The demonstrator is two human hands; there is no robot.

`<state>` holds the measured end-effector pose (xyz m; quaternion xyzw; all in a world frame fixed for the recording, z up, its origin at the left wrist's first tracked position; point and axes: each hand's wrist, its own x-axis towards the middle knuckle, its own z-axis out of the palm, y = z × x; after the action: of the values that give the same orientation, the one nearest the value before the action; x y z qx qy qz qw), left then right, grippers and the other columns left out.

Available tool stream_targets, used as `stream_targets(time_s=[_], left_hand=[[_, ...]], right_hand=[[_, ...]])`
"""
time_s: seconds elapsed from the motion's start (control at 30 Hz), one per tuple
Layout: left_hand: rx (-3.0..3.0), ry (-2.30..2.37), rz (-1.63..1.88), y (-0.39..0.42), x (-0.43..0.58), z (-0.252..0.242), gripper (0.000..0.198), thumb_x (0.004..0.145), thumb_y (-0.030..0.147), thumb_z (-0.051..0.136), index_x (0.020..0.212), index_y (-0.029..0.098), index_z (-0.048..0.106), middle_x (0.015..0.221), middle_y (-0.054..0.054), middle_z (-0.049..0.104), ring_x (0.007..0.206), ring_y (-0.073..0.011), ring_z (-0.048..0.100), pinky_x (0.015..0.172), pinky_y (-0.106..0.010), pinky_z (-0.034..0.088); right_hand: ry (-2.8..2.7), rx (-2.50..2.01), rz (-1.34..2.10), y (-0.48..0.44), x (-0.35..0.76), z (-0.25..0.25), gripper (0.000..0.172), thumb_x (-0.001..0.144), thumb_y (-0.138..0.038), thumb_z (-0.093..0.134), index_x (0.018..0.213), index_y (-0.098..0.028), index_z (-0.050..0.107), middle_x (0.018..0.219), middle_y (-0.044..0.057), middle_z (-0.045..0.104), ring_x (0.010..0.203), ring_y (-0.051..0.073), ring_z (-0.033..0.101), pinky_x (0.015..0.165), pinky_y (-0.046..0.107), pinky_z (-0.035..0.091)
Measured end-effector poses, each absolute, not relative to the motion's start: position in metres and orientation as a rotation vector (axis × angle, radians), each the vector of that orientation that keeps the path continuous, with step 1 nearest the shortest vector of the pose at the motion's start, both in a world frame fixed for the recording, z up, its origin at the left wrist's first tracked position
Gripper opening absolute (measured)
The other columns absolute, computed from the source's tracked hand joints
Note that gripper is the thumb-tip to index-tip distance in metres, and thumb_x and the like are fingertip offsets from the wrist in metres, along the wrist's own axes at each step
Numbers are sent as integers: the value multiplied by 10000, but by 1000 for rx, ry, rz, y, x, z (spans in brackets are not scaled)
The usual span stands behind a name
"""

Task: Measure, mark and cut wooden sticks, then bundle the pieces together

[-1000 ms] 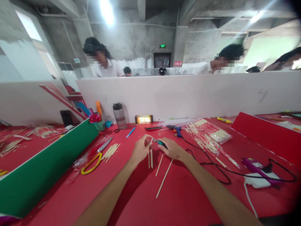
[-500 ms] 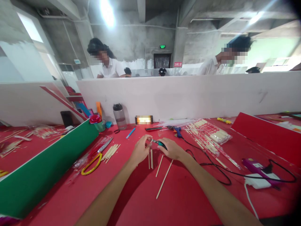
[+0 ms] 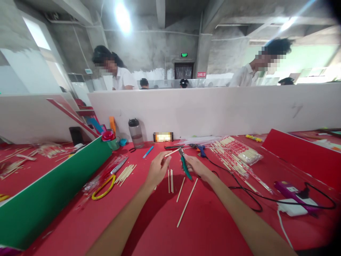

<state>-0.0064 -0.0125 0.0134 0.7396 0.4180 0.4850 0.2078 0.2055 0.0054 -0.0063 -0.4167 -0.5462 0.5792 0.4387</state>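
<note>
My left hand [image 3: 159, 166] pinches a short wooden stick [image 3: 172, 153], whose far end points right. Teal-handled pliers [image 3: 185, 167] are gripped in my right hand [image 3: 196, 165], with the metal jaws up at the tip of that stick. Whether the jaws are closed on it, I cannot tell. On the red table below the hands lie several loose sticks: a few short upright ones [image 3: 171, 181], a slanted one [image 3: 180, 190] and a longer one [image 3: 187, 203].
Yellow-handled scissors [image 3: 104, 187] and a row of cut sticks [image 3: 125, 174] lie left, beside a green divider [image 3: 61, 188]. A bottle [image 3: 136, 133] stands at the back. Bagged sticks [image 3: 237, 153], a blue glue gun [image 3: 200, 149] and a purple glue gun [image 3: 294, 193] with cables lie right.
My right hand has turned the pliers from nearly level to upright, handles downward. The stick in my left hand now shows, pointing right toward the jaws.
</note>
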Motion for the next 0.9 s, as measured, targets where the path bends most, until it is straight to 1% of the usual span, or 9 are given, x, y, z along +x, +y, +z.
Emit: stream_targets(time_s=[0.1,0.2,0.3,0.4,0.47,0.53,0.63,0.73,0.9], left_hand=[[2009,1067,1442,-11,-7,16,356,946,385,488,1263,240,562,1183,-66,640,810,-140,636,774,-270,504],[1961,1057,1492,-9,-7,17,434,946,387,492,1360,256,486,1326,-75,579,981,-165,632,899,-307,494],[1975,1073,1488,-8,-6,16,428,957,387,471,1360,247,498,1369,-74,558,1120,-188,593,1001,-338,447],[1985,1057,1455,-7,-7,16,389,963,385,458,1313,239,545,1330,-68,592,1177,-197,570,1015,-332,434],[1973,1051,1432,-7,-9,15,365,962,392,458,1260,223,583,1218,-72,654,1087,-192,614,948,-311,469],[1957,1065,1413,-6,-11,16,347,959,401,457,1201,207,613,1068,-65,696,902,-170,647,834,-282,500],[1942,1087,1403,-4,-14,17,312,954,411,455,1064,191,646,891,-38,694,699,-135,598,693,-243,488],[1935,1089,1406,-4,-16,20,290,950,414,463,953,185,641,821,-22,674,657,-126,568,657,-229,467],[1940,1102,1412,-6,-15,23,298,945,430,465,935,188,638,824,-22,672,648,-127,564,659,-235,463]], right_hand=[[-987,-902,1829,-4,194,0,420,909,-536,520,867,-135,635,649,27,602,578,149,588,637,295,509],[-723,-781,2025,-15,176,3,424,956,-501,441,878,-131,633,688,57,628,623,171,619,675,331,523],[-515,-720,2090,-28,154,-2,472,953,-541,417,849,-131,625,738,82,656,657,183,637,692,339,524],[-391,-700,2101,-41,133,-11,500,952,-574,386,820,-147,610,678,62,635,616,171,623,677,318,515],[-357,-699,2112,-50,121,-17,510,960,-573,364,812,-148,605,656,52,623,593,162,611,667,308,508],[-335,-725,2113,-57,113,-20,514,966,-563,354,801,-145,603,638,44,611,570,154,596,653,299,502],[-320,-721,2133,-66,104,-22,536,966,-580,332,784,-147,591,626,37,597,549,149,579,630,298,499],[-297,-711,2136,-70,98,-22,547,956,-608,328,775,-154,573,619,32,585,535,151,566,605,304,501],[-285,-731,2078,-70,94,-24,520,958,-602,336,776,-165,551,604,22,570,501,146,541,561,303,502]])
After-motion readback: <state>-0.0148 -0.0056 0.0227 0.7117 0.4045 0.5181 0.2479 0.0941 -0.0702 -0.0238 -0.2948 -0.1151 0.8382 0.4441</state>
